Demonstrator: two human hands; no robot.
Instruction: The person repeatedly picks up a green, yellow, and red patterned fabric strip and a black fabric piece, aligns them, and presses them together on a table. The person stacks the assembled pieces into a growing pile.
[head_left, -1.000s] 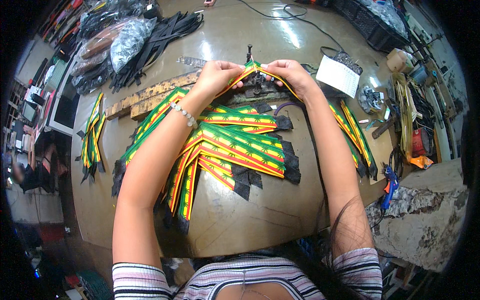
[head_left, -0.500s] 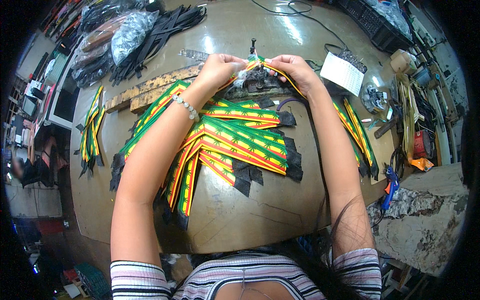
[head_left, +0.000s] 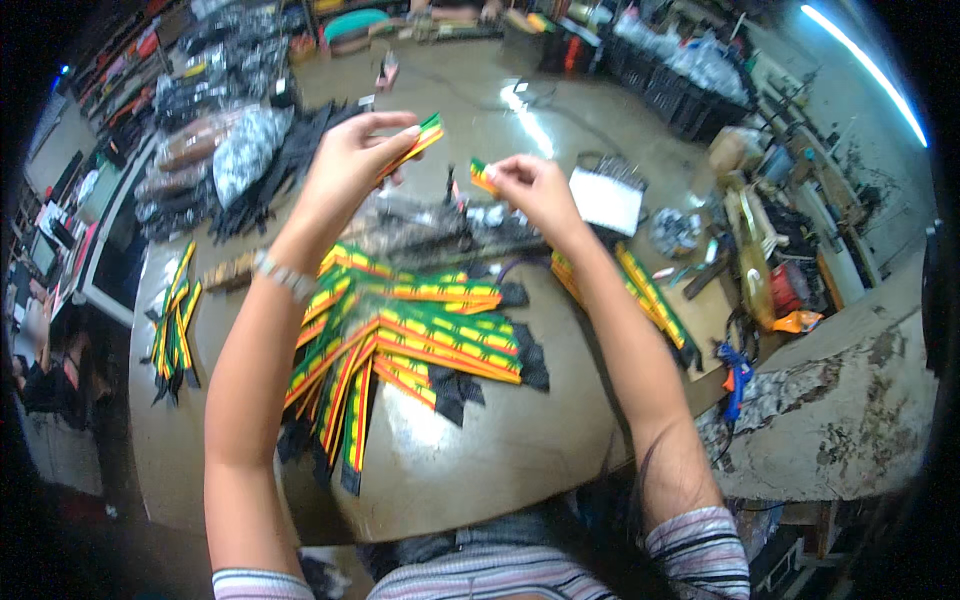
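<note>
My left hand [head_left: 350, 160] is raised above the table, pinching a green, yellow and red printed strap [head_left: 428, 134] whose end sticks out past the fingertips. My right hand [head_left: 536, 192], lower and to the right, has a short end of a like strap [head_left: 479, 174] between thumb and fingers. A gap separates the two ends; whether they belong to one strap is hidden. Between and below the hands stands a dark upright bolt-like post [head_left: 449, 184] on a clamp-like fixture. Nearer me lies a fanned pile of folded straps [head_left: 450, 340] with black ends.
Smaller strap bundles lie at the left [head_left: 178, 325] and right [head_left: 650, 295] of the table [head_left: 480, 450]. Plastic-wrapped bundles [head_left: 245, 160] fill the back left. A white sheet [head_left: 605, 203], a blue glue gun [head_left: 737, 380] and a black crate [head_left: 660, 85] are on the right.
Both hands have come up off the fixture and moved apart, each with a strap end. The whole view has shifted, showing more of the far table and a bright ceiling lamp.
</note>
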